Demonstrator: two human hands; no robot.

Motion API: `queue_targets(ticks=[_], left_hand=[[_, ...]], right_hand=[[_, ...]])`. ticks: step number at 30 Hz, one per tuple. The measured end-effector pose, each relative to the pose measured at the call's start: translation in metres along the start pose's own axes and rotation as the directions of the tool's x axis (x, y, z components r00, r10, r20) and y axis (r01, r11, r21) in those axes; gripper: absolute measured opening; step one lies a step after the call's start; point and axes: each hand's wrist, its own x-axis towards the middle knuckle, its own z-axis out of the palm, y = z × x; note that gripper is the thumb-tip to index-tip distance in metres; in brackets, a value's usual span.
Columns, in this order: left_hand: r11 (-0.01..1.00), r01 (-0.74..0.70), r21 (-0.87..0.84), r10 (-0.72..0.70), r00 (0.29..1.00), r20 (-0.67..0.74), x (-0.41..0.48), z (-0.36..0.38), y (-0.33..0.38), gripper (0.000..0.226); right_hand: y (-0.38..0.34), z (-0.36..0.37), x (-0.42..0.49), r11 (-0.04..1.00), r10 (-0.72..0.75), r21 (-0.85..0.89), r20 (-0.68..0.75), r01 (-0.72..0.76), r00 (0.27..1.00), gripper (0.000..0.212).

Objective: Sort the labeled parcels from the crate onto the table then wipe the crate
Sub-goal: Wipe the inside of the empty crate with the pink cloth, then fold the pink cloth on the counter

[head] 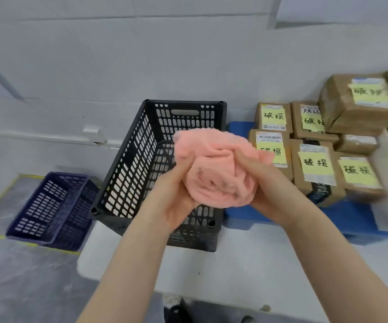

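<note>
1. White wall (141, 54) and a white table (235, 264) form the setting. A black crate (130, 164) is stood on the table's left part, open side up, so that its inside can be reached from above.
2. No parcel is seen in the visible part of the crate (its right half is hidden by the hands).
3. Parcels (314, 164) are grouped on a blue mat (242, 215) just right of the crate, some stacked. Yellow labels are turned up or forward, presumably so that they can be read. Sorting is judged done.
4. A pink cloth (214, 169) is held above the crate's near right part, bunched into a ball.
5. The left hand (174, 201) is curled round the cloth's left side. The right hand (267, 190) is clasped on its right side. The hands are close together, both gripping the cloth.
6. The bunching is judged to be a gathering of loose ends into a firm pad. Wiping is not yet begun.
7. Blue baskets (48, 210) are nested on the floor at left, well apart from the work.
</note>
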Motion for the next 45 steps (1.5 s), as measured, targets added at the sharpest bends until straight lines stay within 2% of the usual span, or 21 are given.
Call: queue_targets(ticks=[3, 6, 9, 11, 14, 16, 18, 20, 22, 24, 27, 29, 31, 33, 35, 36, 38, 39, 41, 43, 45], left_hand=[[0.982, -0.161, 0.096, 0.169, 0.983, -0.073, -0.010, 0.035, -0.027, 0.046], [0.952, -0.242, 0.188, 0.256, 0.965, -0.056, -0.026, 0.057, -0.067, 0.039], [0.863, -0.211, 0.458, 0.262, 0.964, -0.049, -0.036, 0.063, -0.127, 0.037], [0.838, -0.172, 0.518, 0.229, 0.972, -0.047, -0.032, 0.060, -0.171, 0.036], [0.829, -0.134, 0.543, 0.195, 0.979, -0.055, -0.022, 0.048, -0.220, 0.040], [0.820, -0.134, 0.556, 0.184, 0.982, -0.035, -0.013, 0.039, -0.240, 0.041], [0.814, -0.089, 0.574, 0.158, 0.985, -0.071, -0.005, 0.033, -0.250, 0.052], [0.808, -0.030, 0.588, 0.108, 0.989, -0.098, 0.001, 0.028, -0.252, 0.069], [0.814, -0.013, 0.581, 0.054, 0.997, -0.054, 0.004, 0.023, -0.249, 0.072], [0.804, -0.008, 0.595, 0.028, 0.999, -0.024, 0.005, 0.022, -0.240, 0.058], [0.757, -0.085, 0.648, 0.170, 0.983, -0.069, 0.006, 0.028, -0.227, 0.025], [0.770, -0.165, 0.616, 0.232, 0.972, -0.030, 0.007, 0.039, -0.215, 0.024], [0.781, -0.237, 0.578, 0.252, 0.966, 0.056, 0.008, 0.050, -0.205, 0.027], [0.717, -0.279, 0.639, 0.280, 0.954, 0.103, 0.009, 0.056, -0.193, 0.026], [0.601, -0.268, 0.753, 0.286, 0.952, 0.110, 0.012, 0.055, -0.183, 0.024], [0.541, -0.245, 0.805, 0.271, 0.956, 0.110, 0.013, 0.054, -0.179, 0.024], [0.446, -0.205, 0.871, 0.260, 0.961, 0.093, 0.016, 0.052, -0.172, 0.022], [0.389, -0.203, 0.899, 0.289, 0.953, 0.091, 0.017, 0.051, -0.168, 0.018], [0.295, -0.217, 0.931, 0.403, 0.911, 0.085, 0.017, 0.052, -0.163, 0.017], [0.259, -0.284, 0.923, 0.543, 0.833, 0.104, 0.010, 0.053, -0.156, 0.017], [0.118, -0.405, 0.907, 0.638, 0.731, 0.243, -0.002, 0.054, -0.153, 0.019]], right_hand=[[-0.004, -0.049, -0.044, 0.989, -0.114, -0.107, -0.147, 0.099, 0.983, 0.023], [0.006, -0.098, -0.088, 0.989, -0.120, -0.107, -0.234, 0.098, 0.965, 0.009], [0.037, -0.139, -0.118, 0.980, -0.062, -0.201, -0.273, 0.006, 0.960, 0.010], [0.066, -0.160, -0.127, 0.932, -0.048, -0.351, -0.358, -0.087, 0.932, 0.019], [0.107, -0.182, -0.137, 0.725, -0.112, -0.646, -0.453, -0.239, 0.885, 0.019], [0.125, -0.190, -0.142, 0.600, -0.213, -0.758, -0.461, -0.257, 0.861, 0.014], [0.133, -0.196, -0.146, 0.605, -0.269, -0.745, -0.524, -0.281, 0.808, 0.013], [0.134, -0.199, -0.147, 0.682, -0.257, -0.682, -0.561, -0.263, 0.787, 0.017], [0.130, -0.199, -0.145, 0.730, -0.225, -0.644, -0.541, -0.227, 0.810, 0.021], [0.124, -0.198, -0.143, 0.713, -0.228, -0.674, -0.485, -0.194, 0.844, 0.020], [0.112, -0.198, -0.140, 0.607, -0.301, -0.778, -0.414, -0.163, 0.859, 0.016], [0.100, -0.199, -0.135, 0.533, -0.359, -0.833, -0.381, -0.147, 0.852, 0.018], [0.085, -0.202, -0.131, 0.509, -0.353, -0.848, -0.361, -0.147, 0.863, 0.020], [0.071, -0.208, -0.132, 0.497, -0.305, -0.855, -0.331, -0.147, 0.893, 0.013], [0.053, -0.215, -0.136, 0.493, -0.184, -0.855, -0.282, -0.160, 0.942, 0.014], [0.045, -0.218, -0.138, 0.463, -0.099, -0.867, -0.256, -0.183, 0.962, 0.017], [0.032, -0.222, -0.139, 0.333, -0.002, -0.921, -0.213, -0.200, 0.977, 0.014], [0.027, -0.223, -0.140, 0.283, -0.021, -0.938, -0.216, -0.201, 0.976, 0.010], [0.018, -0.222, -0.145, 0.306, -0.155, -0.934, -0.241, -0.185, 0.958, 0.012], [0.010, -0.220, -0.158, 0.374, -0.333, -0.920, -0.246, -0.112, 0.910, 0.018], [0.008, -0.218, -0.176, 0.317, -0.486, -0.948, -0.195, -0.036, 0.852, 0.022]])
